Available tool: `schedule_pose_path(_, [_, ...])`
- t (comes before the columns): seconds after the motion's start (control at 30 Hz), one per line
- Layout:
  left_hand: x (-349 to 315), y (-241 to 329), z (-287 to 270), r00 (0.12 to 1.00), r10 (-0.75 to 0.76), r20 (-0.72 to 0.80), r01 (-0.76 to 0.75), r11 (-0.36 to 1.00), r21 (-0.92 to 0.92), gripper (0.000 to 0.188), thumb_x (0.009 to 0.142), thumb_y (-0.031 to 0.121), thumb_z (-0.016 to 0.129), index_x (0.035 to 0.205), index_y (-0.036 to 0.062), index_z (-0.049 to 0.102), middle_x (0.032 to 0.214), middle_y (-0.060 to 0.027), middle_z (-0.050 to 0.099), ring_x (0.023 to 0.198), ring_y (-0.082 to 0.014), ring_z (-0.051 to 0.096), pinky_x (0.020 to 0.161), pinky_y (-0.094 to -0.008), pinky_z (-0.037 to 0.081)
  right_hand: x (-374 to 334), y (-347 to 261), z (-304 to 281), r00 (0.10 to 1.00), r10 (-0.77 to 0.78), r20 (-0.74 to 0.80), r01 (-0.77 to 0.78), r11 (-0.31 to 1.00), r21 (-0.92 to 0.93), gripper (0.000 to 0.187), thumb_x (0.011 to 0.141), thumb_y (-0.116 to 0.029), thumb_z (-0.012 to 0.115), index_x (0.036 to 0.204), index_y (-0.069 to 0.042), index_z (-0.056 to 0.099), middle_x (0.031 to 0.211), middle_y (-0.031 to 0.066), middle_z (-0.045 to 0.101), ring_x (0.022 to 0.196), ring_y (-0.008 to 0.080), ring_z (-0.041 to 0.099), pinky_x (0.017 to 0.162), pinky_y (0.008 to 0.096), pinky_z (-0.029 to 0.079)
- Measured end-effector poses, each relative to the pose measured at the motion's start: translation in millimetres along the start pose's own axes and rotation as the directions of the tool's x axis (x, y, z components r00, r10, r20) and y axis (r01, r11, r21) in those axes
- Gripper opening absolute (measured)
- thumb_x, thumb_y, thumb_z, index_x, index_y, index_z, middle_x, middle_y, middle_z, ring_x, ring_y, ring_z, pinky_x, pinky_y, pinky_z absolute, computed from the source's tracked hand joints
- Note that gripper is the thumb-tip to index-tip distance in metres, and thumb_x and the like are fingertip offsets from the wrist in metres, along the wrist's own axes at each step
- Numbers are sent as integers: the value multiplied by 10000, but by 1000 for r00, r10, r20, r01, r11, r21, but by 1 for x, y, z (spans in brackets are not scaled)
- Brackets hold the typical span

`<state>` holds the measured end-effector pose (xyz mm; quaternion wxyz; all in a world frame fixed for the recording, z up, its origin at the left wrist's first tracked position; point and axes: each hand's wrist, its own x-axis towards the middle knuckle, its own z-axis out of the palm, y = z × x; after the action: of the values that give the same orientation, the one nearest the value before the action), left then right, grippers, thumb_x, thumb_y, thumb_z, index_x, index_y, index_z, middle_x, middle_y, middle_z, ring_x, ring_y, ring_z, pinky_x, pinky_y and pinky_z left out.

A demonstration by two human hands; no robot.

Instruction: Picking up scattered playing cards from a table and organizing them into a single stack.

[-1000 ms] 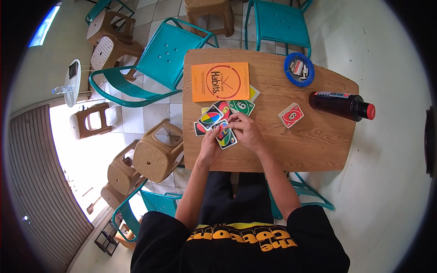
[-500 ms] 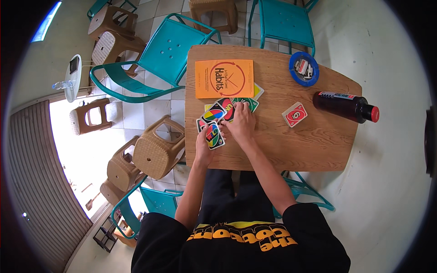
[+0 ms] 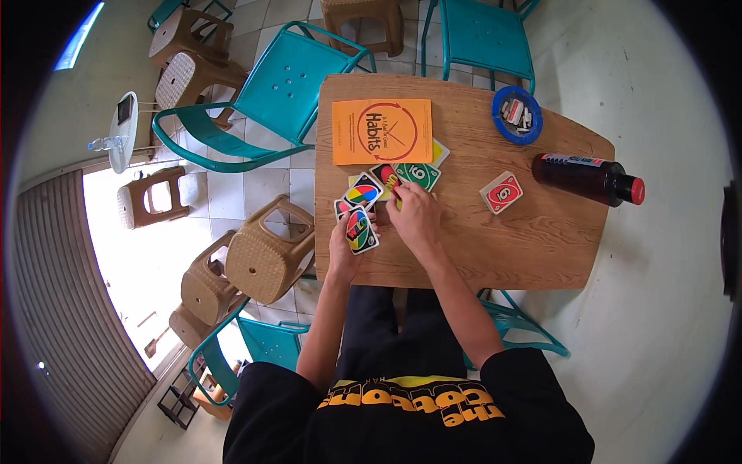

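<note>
My left hand [image 3: 345,251] is closed around a few colourful playing cards [image 3: 359,230], the top one black with coloured segments and a white border. My right hand [image 3: 417,220] has its fingertips drawn together at a playing card [image 3: 386,179] with a red oval on it. Beside those fingers lies a green card [image 3: 418,174]. Another black card with a multicoloured oval [image 3: 363,190] lies just beyond the left hand. Yellow card edges peek out around the pile, and an orange book [image 3: 381,133] lies just beyond it. My right fingers partly hide the cards beneath them.
On the wooden table [image 3: 495,247], a small red-faced card stack [image 3: 502,192] sits right of my hands. A dark bottle with a red cap [image 3: 580,179] lies farther right, near a blue ashtray [image 3: 518,115]. Teal chairs [image 3: 286,87] and brown stools [image 3: 267,255] surround the table.
My right hand has pulled back slightly from the green card, uncovering it, and its fingertips have come together. The cards in my left hand have shifted a little and tilted.
</note>
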<state>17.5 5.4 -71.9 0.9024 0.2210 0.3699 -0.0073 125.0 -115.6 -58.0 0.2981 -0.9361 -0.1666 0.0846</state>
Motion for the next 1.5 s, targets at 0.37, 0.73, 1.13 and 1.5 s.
schedule_pose_path(0.37, [3,-2,26,983,-75,165,75,997,7,562,974,434,309,1277,-24,431,1084,-118,598,956,-226,599,864,-376,493,0,40,-60,961,183,208,-267,815,514,166,816,-65,640,931,55,645,744,127,629,581,156,587,549,270,467])
schedule_pose_path(0.73, [12,-19,76,966,-170,197,151,983,109,715,936,605,194,1323,45,413,1162,-119,585,1041,-232,590,908,-366,477,-39,25,-66,963,114,243,-240,772,589,254,744,-87,717,946,-16,580,741,88,675,594,173,634,576,302,492])
schedule_pose_path(1.13, [21,-53,111,948,-317,39,296,917,267,694,915,643,212,1151,66,516,975,-59,620,816,-155,627,675,-289,530,-47,53,-110,960,-258,107,235,954,186,425,548,-139,806,901,-68,579,1385,75,387,1253,264,386,1017,420,316])
schedule_pose_path(1.5, [37,-101,134,895,-443,48,322,719,616,554,961,546,278,1081,80,552,883,-32,608,745,-91,619,619,-218,518,-65,100,-122,986,-167,1,162,957,240,433,546,-125,806,910,-44,588,1333,119,439,1243,300,403,1026,431,322])
